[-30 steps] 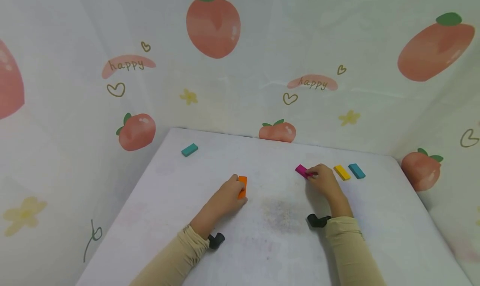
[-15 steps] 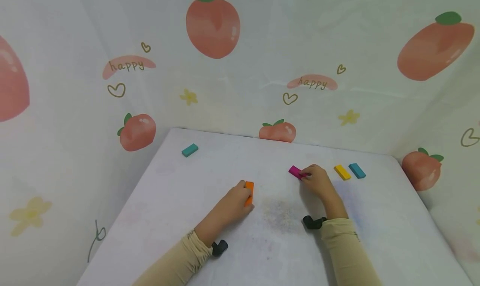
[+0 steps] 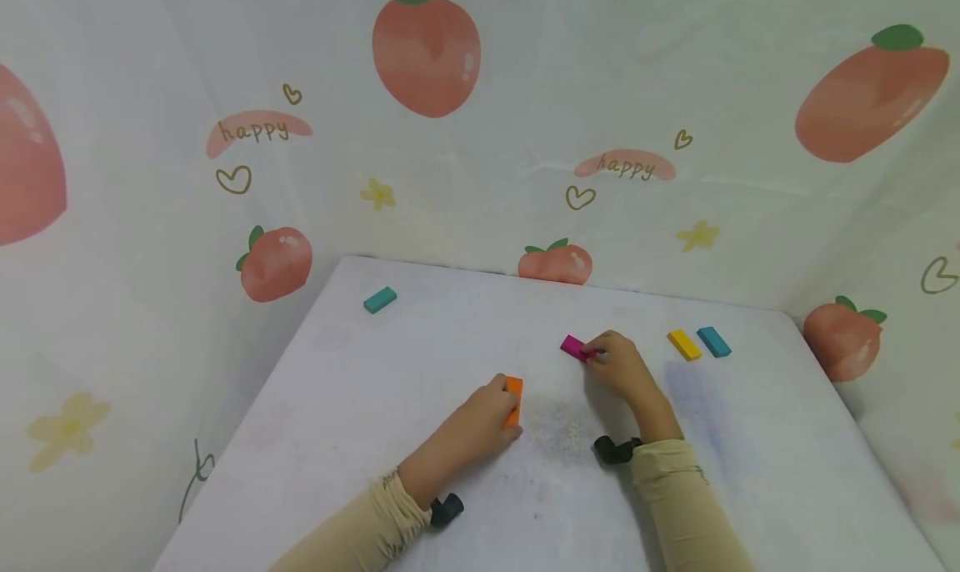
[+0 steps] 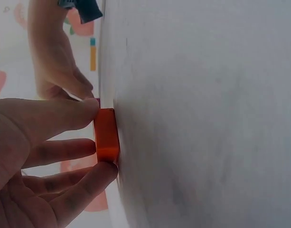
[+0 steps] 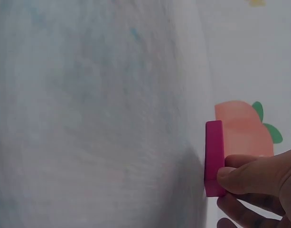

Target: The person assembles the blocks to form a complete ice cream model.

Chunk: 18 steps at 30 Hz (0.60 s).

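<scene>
Left hand (image 3: 482,419) clamped on orange block (image 4: 107,135), right hand (image 3: 621,367) on magenta block (image 5: 214,152), both at fingertips (image 4: 107,172).

Your head camera looks forward and down; nearer, your left-wrist view shares the orange rectangular block (image 4: 107,135), your right-wrist the magenta rectangular block (image 5: 214,151).

both arms (image 3: 693,505) reach forward, left fingers (image 4: 86,192) and right fingers (image 5: 240,211) each set in a pinch.

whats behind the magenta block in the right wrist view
Behind the magenta block shows a printed peach with green leaves on the white backdrop. Whatever the block and the right hand cover there cannot be seen.
</scene>
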Each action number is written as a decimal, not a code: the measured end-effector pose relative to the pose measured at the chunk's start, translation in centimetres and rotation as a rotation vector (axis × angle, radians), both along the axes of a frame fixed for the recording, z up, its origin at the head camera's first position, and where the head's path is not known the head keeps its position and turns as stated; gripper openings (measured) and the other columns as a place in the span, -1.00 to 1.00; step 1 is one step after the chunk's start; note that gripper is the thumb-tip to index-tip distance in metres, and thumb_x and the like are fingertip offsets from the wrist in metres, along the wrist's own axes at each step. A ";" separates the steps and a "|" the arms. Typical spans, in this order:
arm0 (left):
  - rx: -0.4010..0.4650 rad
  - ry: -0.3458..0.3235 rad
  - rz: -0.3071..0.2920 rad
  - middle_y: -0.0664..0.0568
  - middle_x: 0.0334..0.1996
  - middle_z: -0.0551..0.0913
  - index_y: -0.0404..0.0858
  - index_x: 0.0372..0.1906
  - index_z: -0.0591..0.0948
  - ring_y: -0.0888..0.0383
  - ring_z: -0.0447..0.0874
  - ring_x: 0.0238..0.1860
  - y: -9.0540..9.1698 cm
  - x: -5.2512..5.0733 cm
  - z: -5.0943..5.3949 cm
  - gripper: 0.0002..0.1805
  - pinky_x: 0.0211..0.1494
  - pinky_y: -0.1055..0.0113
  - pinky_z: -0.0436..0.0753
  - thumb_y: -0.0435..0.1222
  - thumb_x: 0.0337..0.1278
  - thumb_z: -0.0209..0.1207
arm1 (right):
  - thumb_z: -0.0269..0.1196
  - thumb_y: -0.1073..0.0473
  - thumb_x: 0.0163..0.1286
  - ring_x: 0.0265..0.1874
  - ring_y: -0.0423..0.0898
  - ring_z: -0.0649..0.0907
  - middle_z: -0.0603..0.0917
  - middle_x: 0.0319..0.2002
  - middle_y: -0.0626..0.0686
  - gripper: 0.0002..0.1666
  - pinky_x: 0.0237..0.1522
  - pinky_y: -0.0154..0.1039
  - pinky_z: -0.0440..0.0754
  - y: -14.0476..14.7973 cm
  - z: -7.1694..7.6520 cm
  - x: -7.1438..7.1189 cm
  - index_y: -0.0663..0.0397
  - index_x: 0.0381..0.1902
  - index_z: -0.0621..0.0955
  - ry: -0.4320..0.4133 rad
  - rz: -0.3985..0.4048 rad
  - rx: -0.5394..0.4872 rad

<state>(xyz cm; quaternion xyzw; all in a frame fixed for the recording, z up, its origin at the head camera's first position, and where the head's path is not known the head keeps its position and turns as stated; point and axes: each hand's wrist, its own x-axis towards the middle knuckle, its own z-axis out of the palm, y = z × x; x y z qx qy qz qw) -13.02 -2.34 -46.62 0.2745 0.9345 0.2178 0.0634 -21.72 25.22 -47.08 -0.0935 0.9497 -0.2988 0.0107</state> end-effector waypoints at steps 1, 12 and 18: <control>-0.002 0.003 -0.004 -0.01 -0.17 0.51 -0.32 -0.21 0.71 0.23 0.45 -0.37 0.1 0.1 0.1 -0.77 -0.29 0.48 0.50 -0.23 0.26 0.48 | 0.28 0.43 0.42 0.04 0.25 0.68 0.72 -0.03 0.29 -0.76 0.27 0.24 0.63 -0.1 0.0 0.0 0.35 -0.03 0.79 0.003 0.003 -0.002; 0.022 0.003 -0.035 0.04 -0.24 0.46 -0.28 -0.32 0.66 0.25 0.43 -0.41 0.9 1.1 0.1 -0.78 -0.32 0.50 0.48 -0.26 0.26 0.47 | 0.31 0.45 0.36 0.03 0.21 0.69 0.72 -0.07 0.25 -0.77 0.21 0.24 0.65 -1.4 -0.2 0.3 0.31 -0.08 0.82 0.011 0.061 -0.008; 0.047 0.030 -0.011 0.04 -0.26 0.48 -0.27 -0.32 0.66 0.26 0.43 -0.44 0.9 1.1 -0.1 -0.75 -0.34 0.50 0.50 -0.21 0.22 0.49 | 0.31 0.43 0.39 0.05 0.19 0.69 0.72 -0.05 0.21 -0.77 0.23 0.23 0.67 -1.8 -0.2 0.6 0.26 -0.07 0.82 -0.022 0.077 0.001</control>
